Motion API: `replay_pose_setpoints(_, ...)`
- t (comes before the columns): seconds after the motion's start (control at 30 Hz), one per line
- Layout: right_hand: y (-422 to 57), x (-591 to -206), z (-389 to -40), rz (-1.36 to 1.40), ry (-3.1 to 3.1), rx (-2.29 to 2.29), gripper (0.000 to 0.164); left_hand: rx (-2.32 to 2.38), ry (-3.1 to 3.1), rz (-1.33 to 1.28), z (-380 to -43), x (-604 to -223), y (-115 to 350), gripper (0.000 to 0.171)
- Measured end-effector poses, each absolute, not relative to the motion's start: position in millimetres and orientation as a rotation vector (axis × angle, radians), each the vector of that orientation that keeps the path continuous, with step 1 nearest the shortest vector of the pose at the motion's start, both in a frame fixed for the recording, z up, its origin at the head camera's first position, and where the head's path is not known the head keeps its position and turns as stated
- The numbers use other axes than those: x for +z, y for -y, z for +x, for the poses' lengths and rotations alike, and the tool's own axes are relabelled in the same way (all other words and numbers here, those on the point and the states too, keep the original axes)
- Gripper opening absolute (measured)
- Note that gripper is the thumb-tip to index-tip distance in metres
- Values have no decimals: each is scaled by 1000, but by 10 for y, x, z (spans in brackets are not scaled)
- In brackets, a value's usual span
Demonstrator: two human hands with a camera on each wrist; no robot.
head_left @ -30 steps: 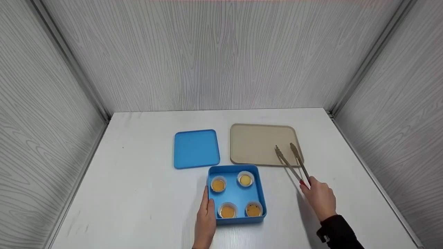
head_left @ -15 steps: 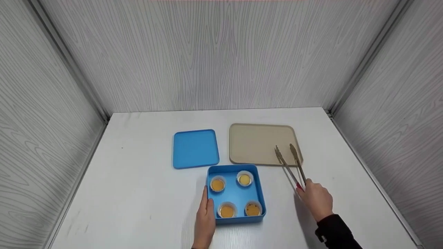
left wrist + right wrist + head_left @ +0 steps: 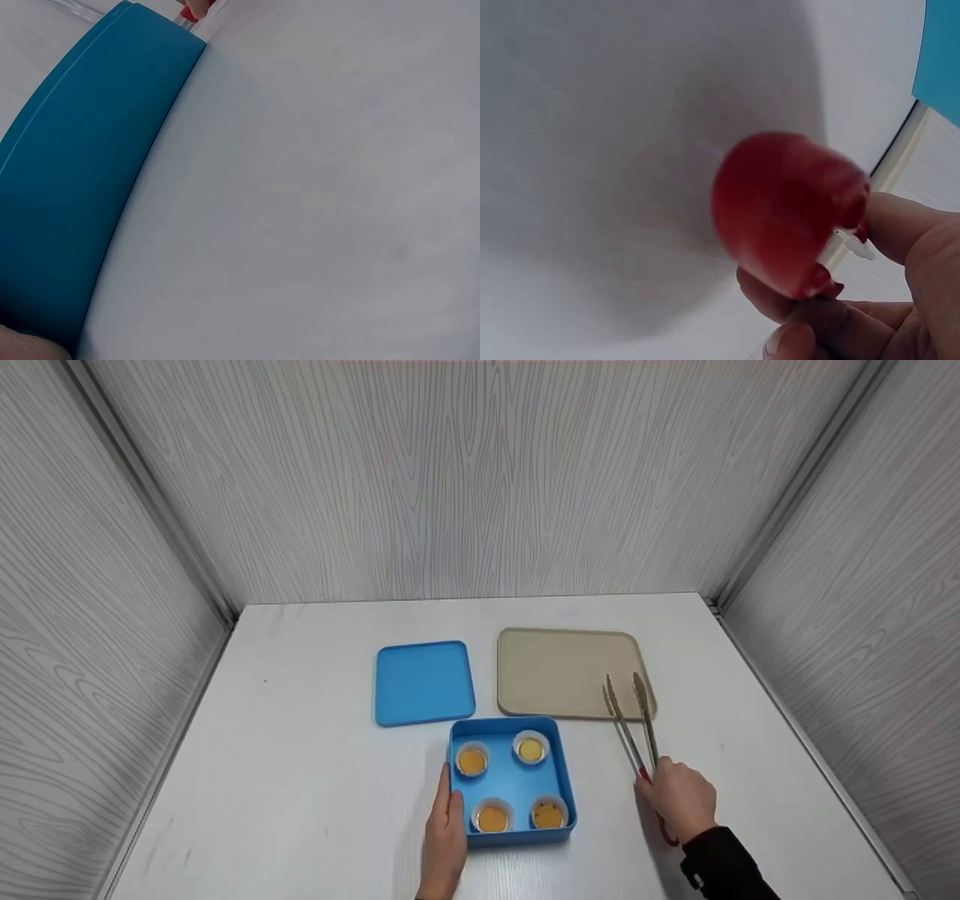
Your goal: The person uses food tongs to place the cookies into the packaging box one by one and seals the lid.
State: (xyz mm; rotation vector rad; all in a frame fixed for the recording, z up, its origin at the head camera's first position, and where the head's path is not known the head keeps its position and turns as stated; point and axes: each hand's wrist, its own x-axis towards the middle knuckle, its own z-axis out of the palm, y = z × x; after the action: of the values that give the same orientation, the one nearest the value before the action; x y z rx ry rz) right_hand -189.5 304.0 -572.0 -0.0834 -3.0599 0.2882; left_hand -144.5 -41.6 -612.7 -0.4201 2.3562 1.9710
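My right hand [image 3: 681,799] grips a pair of metal tongs [image 3: 651,735] with red handles. Their two arms stand apart, and the tips overlap the beige tray's near right corner in the head view. Close up in the right wrist view, the red handle end [image 3: 780,210] sits between thumb and fingers. At the left side of a blue square box [image 3: 510,784] my left hand [image 3: 444,840] rests with fingers straight along the wall. Inside, several small paper cups with yellow-orange filling, one cup [image 3: 531,748] paler than the others, stand towards the corners.
Behind the box lies a flat blue square lid [image 3: 424,682], to the left of the beige tray [image 3: 555,671]. Grey wood-grain panels [image 3: 480,480] enclose the white table [image 3: 300,780] at the back and both sides.
My right hand has drawn slightly back and to the left, turning the tongs more upright in the head view. A red handle end now shows below that hand. My left hand and the box stay put.
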Motion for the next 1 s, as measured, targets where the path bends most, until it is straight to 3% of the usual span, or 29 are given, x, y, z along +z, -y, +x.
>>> replay_pose_setpoints(0.7, -3071, -5793, -1865, -146, 3107, 412, 39, 1982, -2324, -423, -1441, -6126, 420, 57)
replay_pose_setpoints(1.0, -3103, -5772, -1809, -89, 3076, 386, 56, 1975, -2344, -428, -1431, -6130, 416, 57)
